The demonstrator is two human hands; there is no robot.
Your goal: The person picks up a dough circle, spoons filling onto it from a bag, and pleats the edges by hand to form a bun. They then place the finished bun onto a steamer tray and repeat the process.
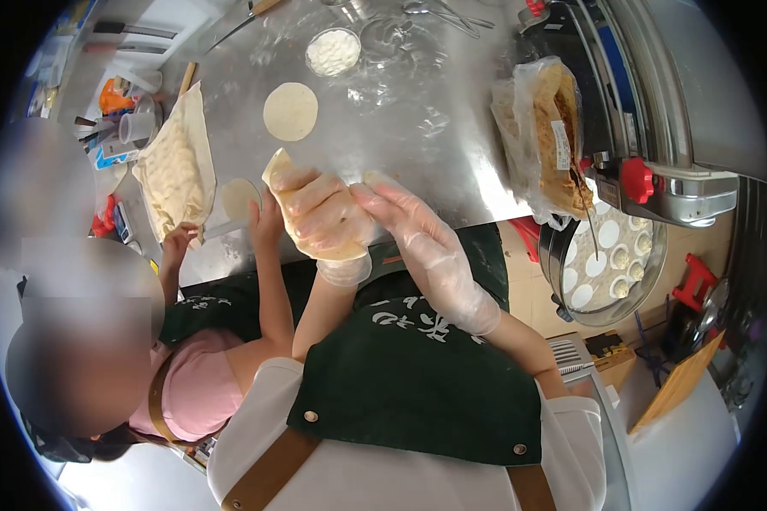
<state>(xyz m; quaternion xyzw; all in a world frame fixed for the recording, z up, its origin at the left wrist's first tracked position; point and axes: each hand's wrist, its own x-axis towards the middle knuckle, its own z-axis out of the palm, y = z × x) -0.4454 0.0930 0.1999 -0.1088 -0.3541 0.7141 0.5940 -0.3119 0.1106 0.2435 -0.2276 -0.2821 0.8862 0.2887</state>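
Observation:
My left hand (322, 215), in a clear plastic glove, curls its fingers over a pale dough wrapper (276, 167), whose edges stick out beyond the knuckles and below the palm. Close against it is my right hand (419, 232), gloved too, its fingers pressed together and the tips meeting at the dough's edge. What lies inside the dough is hidden by my fingers. A flat dough round (291, 111) rests on the steel table just beyond my left hand. Farther back stands a bowl of white filling (333, 53).
At my left a co-worker's hands (266, 217) touch another dough round (241, 201), beside a cloth-like dough sheet (175, 175). To the right lie a plastic bag of brown food (554, 136) and a round steamer tray (609, 311) holding paper discs and several buns. Metal utensils (447, 15) lie at the back.

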